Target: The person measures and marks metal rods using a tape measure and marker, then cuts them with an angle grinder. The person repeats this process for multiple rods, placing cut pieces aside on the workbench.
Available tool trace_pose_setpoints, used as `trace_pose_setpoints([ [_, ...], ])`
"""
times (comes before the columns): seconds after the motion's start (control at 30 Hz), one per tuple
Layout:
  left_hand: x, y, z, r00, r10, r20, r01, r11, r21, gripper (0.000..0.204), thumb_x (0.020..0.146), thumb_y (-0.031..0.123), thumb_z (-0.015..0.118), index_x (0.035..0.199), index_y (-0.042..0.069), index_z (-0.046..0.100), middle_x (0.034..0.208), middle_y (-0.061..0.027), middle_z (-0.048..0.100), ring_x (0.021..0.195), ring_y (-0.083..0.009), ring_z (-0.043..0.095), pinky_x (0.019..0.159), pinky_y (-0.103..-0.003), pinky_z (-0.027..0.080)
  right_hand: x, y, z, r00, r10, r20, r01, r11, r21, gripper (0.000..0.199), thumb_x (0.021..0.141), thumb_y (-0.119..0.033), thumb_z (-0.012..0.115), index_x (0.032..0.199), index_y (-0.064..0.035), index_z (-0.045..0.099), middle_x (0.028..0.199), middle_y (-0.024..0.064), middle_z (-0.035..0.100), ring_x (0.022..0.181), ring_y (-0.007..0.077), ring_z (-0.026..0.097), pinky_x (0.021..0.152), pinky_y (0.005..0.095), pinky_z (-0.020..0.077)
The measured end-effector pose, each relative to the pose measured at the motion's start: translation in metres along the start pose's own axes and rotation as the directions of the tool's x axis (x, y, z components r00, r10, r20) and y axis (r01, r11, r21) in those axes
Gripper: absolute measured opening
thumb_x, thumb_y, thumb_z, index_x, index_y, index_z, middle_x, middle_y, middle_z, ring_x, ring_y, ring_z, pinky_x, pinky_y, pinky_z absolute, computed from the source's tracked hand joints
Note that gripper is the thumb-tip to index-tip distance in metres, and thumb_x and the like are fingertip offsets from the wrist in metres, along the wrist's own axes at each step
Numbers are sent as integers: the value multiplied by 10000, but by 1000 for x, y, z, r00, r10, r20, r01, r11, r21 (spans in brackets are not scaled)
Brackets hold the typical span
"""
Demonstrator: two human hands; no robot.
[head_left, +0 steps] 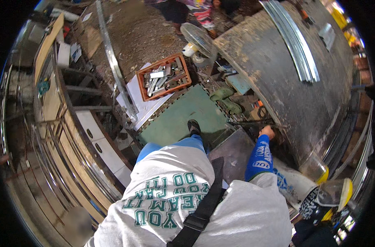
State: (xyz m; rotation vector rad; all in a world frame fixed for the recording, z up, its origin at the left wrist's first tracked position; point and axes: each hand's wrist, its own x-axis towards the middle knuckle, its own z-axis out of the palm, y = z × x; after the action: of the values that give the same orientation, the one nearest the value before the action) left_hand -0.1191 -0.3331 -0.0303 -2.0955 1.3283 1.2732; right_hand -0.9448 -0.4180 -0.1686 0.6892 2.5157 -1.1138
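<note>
My right hand (267, 131) reaches out in a blue printed sleeve (259, 158) to the near left edge of the big worn table (274, 70). Its fingers are curled closed, and what they hold is hidden. Right beside the fist lies a dark, long object (253, 122), too shadowed to name. Orange-and-black tool handles (259, 108) sit just beyond it, below the table edge. My left hand is out of sight; only the left side of my grey shirt shows.
An orange crate (145, 91) of metal offcuts stands on white sheets beside a green mat (175, 119). A fan (197, 39), green clogs (222, 94) and a long metal channel (113, 61) are ahead. Metal strips (292, 41) lie on the table. Another person (202, 12) is at the far side.
</note>
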Motion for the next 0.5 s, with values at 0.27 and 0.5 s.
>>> trace_pose_setpoints([
  [0.27,18,-32,41,993,115,4,-114,989,-91,428,958,393,671,1173,34,762,1185,-291,730,1161,-446,694,951,-506,557,-143,86,93,422,-219,880,792,562,-239,293,937,-289,750,1082,-39,795,1149,203,784,1069,391,732,928,494,581],
  [0.5,24,-26,77,961,-115,-251,69,981,-183,315,916,229,706,1142,28,793,1176,-288,742,1158,-436,716,968,-510,579,-363,41,151,-255,119,960,967,41,252,405,933,-355,762,1211,-61,762,1168,199,771,1081,390,725,968,468,564],
])
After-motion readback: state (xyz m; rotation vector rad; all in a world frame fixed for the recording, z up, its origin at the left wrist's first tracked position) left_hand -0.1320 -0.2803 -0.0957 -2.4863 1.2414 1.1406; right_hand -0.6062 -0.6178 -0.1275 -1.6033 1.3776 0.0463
